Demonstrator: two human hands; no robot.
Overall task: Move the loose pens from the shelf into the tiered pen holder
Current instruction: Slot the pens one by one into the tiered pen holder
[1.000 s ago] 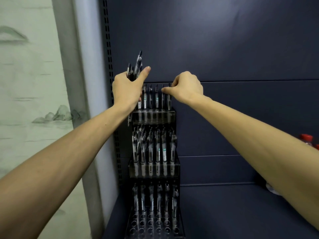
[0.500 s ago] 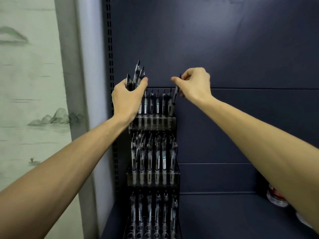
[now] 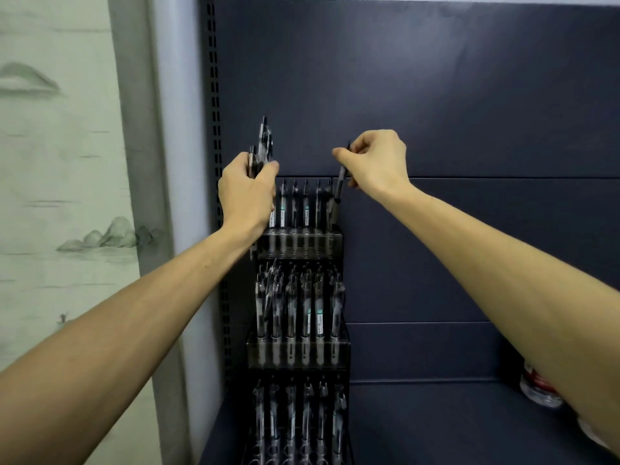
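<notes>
— Where do we have the pen (image 3: 339, 191) now?

— At the top tier of the tiered pen holder (image 3: 298, 350), on its right end. Our right hand (image 3: 375, 162) pinches it near the cap between thumb and forefinger, the other fingers curled in; the pen hangs tilted, its lower end at the rightmost slot beside the five pens already standing in that row.

— And our other hand?

— The left hand (image 3: 246, 193) is closed round a bundle of loose pens (image 3: 262, 147) just left of the holder's top tier, their ends sticking up above the fist.

— Room to move?

— Right of the holder the dark back panel (image 3: 436, 95) is bare, and above the top row there is open space. The perforated upright (image 3: 214, 129) runs close along the holder's left edge, so the left side is tight.

— What has changed since a second ago?

— Then our right hand sat low over the top row, fingertips on the pens. It has risen since and now holds the pen tilted above that row. The left hand keeps its bundle.

— Anything else nearby?

— The middle and bottom tiers below are full of pens. Well right of the holder, on the shelf floor (image 3: 436, 424), a clear bottle with a red label (image 3: 538, 389) stands partly behind our right forearm.
</notes>
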